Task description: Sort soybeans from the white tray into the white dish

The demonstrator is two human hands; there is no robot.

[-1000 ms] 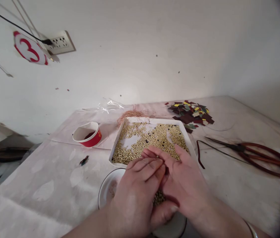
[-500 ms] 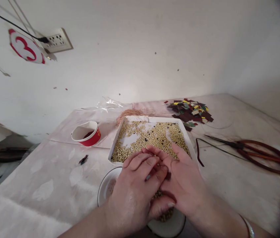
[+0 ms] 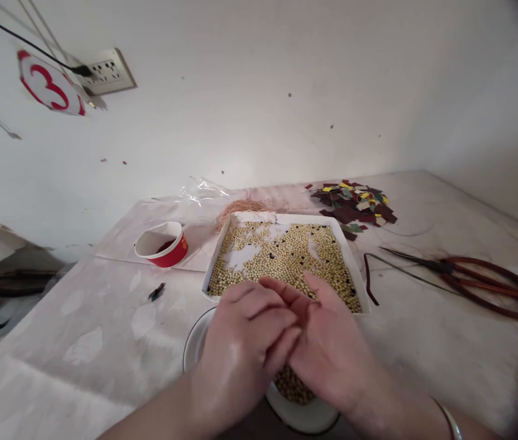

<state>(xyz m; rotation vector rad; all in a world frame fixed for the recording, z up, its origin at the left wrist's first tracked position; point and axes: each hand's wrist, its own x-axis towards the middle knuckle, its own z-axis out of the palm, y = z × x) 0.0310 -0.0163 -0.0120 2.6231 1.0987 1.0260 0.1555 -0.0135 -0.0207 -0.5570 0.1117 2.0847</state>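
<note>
My right hand [image 3: 334,348] is turned palm up, slightly cupped, with the thumb apart. My left hand [image 3: 244,348] lies across its fingers and palm, knuckles up and fingers curled in. What the left fingers hold, if anything, is hidden. Below the hands stands a white bowl [image 3: 307,418] of small round beans [image 3: 293,386]. A second dark-rimmed white bowl [image 3: 191,345] is mostly covered by my left hand. Just beyond the hands, a white tray [image 3: 359,275] holds a spread layer of pale yellow beans [image 3: 281,263], with black ones among them.
A red and white paper cup [image 3: 176,252] with dark red bits stands left. Behind the tray lie reddish threads [image 3: 244,208] and clear plastic [image 3: 201,192]. Coloured scraps [image 3: 355,205] are heaped at the back right; scissors [image 3: 488,284] and a dark strip [image 3: 369,284] lie right.
My hands have shifted slightly down and left. The left fingers now lie closer over the right palm, hiding the gap seen before. The tray and other things stay put.
</note>
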